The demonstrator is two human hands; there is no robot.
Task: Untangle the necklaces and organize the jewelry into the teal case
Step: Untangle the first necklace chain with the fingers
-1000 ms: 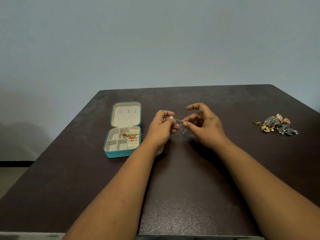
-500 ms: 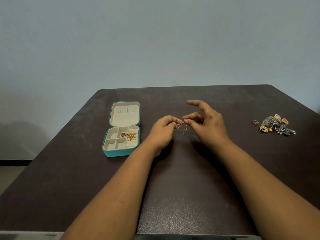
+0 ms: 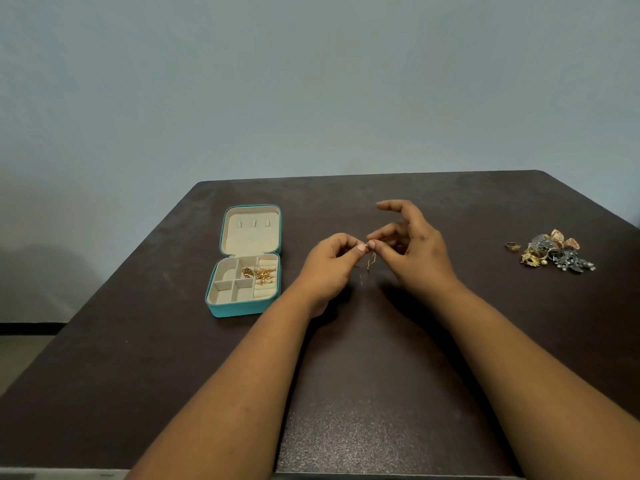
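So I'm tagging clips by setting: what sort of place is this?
Probably a plain indoor room set up for the task: a bare grey wall, a dark table, and on it only a teal case and a jewelry pile.

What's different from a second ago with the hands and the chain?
The left hand and right hand have closed together, so the thin chain they pinch now hangs as a short loop instead of stretching between them. The teal case and jewelry pile are unchanged.
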